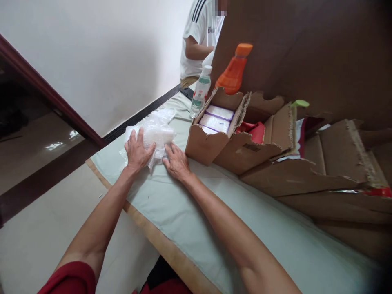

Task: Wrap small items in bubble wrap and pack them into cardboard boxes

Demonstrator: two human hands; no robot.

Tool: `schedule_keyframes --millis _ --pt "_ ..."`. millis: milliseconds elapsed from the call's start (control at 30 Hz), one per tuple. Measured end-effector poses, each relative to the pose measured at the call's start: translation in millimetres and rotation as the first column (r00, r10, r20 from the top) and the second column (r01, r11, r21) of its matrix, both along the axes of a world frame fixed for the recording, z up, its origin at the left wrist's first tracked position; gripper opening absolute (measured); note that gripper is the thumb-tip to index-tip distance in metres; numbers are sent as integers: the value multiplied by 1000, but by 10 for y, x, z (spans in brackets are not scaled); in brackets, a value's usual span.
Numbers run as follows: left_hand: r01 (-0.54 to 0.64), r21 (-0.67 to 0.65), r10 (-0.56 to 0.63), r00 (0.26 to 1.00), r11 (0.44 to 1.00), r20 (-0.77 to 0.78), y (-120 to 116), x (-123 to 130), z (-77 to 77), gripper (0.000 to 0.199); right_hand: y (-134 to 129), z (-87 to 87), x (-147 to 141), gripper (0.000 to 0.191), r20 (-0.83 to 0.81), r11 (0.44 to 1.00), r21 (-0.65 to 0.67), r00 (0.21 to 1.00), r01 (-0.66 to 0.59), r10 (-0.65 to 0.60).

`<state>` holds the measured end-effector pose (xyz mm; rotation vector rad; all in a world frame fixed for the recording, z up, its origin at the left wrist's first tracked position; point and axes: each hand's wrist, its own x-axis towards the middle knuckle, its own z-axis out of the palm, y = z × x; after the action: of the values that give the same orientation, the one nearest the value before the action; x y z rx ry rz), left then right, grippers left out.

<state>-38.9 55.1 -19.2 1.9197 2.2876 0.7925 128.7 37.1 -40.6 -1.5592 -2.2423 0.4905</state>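
Observation:
Crumpled clear bubble wrap (pixel 157 132) lies at the far left end of the cloth-covered table (pixel 171 204). My left hand (pixel 138 151) rests on its left part, fingers spread. At the wrap's right edge, my right hand (pixel 177 160) touches it with the fingers apart, palm down. Something pale and rounded shows within the wrap between both hands, too unclear to name.
Cardboard boxes (pixel 208 145) stand in a row along the table's right side, the nearest holding white packs (pixel 216 120). Behind are a clear bottle (pixel 200 92) and an orange bottle (pixel 234 71). A person in a white shirt (pixel 197 53) is beyond.

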Motion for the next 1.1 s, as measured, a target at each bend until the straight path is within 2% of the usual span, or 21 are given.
schedule_keyframes --millis 100,200,267,367,500,600,667,733,833,900,1000,1100 --pt "-5 56 3 1000 998 31 -18 -38 -18 83 -127 6 40 61 0 1000 7 1000 12 -12" --pt "57 195 -72 995 979 68 -126 -128 -56 82 -385 -16 98 59 -24 998 53 1000 21 -20" --pt "93 280 -123 988 955 91 -223 -176 -88 80 -512 -41 105 58 -51 996 93 999 -6 11" --pt "108 325 -160 978 939 137 -351 -230 -95 72 -564 -75 72 54 -71 993 100 996 -55 62" --pt "150 331 -224 954 932 199 -457 -362 41 57 -587 -105 80 48 -64 995 86 996 -53 59" --pt "191 339 -261 950 921 172 -447 -481 184 50 -705 -133 147 44 -56 995 90 997 -53 58" --pt "231 309 -278 954 923 116 -372 -500 231 51 -799 -154 182 42 -54 995 86 997 -53 58" --pt "289 223 -306 951 931 45 -258 -440 212 60 -870 -170 196 40 -55 995 84 997 -49 53" --pt "353 18 -352 934 935 -61 -89 -249 87 70 -920 -174 194 36 -56 995 92 998 -32 37" --pt "340 -84 -348 930 937 -120 -14 -132 -10 69 -928 -168 195 33 -56 995 99 998 -18 24" --pt "302 -119 -320 930 946 -181 41 -62 -100 68 -951 -158 210 32 -67 995 105 998 -1 8" --pt "301 -98 -315 924 949 -215 72 -83 -106 69 -1066 -162 243 31 -82 995 103 997 13 -4"
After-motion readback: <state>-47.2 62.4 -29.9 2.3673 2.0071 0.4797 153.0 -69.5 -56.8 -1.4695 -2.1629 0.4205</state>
